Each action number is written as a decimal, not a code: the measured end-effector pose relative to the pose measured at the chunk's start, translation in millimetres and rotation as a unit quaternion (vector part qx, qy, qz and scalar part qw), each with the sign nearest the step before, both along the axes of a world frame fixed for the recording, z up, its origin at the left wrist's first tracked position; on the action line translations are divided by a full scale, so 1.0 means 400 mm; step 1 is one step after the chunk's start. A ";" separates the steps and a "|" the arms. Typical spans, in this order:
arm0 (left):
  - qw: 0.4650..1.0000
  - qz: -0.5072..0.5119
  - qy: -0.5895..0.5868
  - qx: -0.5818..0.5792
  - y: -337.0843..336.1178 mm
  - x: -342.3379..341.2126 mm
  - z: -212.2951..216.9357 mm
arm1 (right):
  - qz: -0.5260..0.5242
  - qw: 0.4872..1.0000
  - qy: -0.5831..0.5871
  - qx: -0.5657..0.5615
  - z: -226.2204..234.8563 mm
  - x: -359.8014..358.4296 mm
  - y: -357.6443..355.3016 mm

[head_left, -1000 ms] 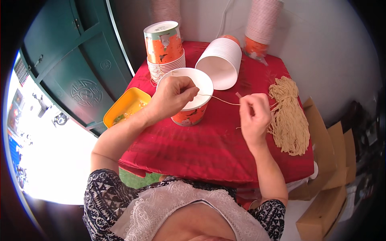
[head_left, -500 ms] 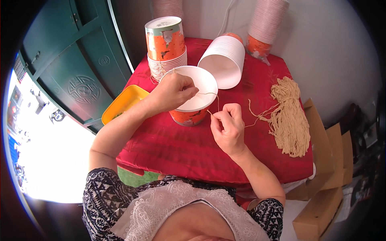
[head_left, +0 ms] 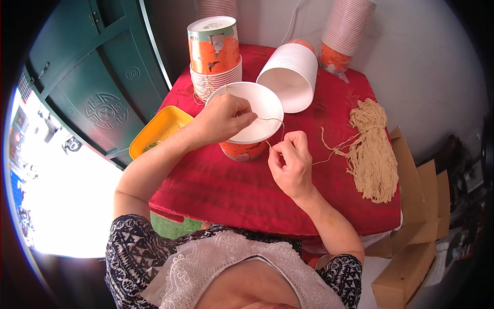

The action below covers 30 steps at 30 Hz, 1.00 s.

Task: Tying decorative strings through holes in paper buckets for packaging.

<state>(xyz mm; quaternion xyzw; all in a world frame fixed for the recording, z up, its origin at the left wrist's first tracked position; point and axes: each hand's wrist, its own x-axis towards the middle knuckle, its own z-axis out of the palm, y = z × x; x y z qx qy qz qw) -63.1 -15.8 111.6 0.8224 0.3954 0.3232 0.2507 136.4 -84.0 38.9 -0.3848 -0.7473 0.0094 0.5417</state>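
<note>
An orange paper bucket (head_left: 242, 151) with a white inside stands upright on the table, open end up. My left hand (head_left: 226, 119) reaches over its rim, fingers closed in a pinch on a thin beige string (head_left: 271, 119). From there the string loops over the right side of the rim to the outside. Just right of the bucket, my right hand (head_left: 291, 164) is closed and pinches the string near the wall. Beyond that hand, string trails toward a beige hank of string (head_left: 374, 159) lying on the right. My left hand hides part of the bucket's mouth.
The red cloth-covered table (head_left: 216, 190) carries an upside-down bucket stack (head_left: 213, 51) at the back left and a white nested stack (head_left: 290, 77) on its side. A yellow tray (head_left: 149, 129) sits left. Another tall stack (head_left: 347, 31) leans back right; cardboard boxes (head_left: 406, 268) lie beside the table.
The whole view has shifted slightly. Both hands keep their pinch on the string, with hardly any movement against the bucket.
</note>
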 end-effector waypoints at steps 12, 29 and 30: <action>0.989 -0.098 0.108 -0.035 0.001 -0.003 0.023 | -0.003 1.000 -0.006 0.020 0.004 -0.010 0.017; 0.977 -0.161 0.127 -0.052 0.007 0.036 0.016 | 0.022 0.999 -0.034 0.010 -0.009 0.013 0.032; 0.977 -0.161 0.127 -0.051 0.002 0.035 0.016 | 0.029 0.999 -0.025 -0.004 0.003 0.020 0.027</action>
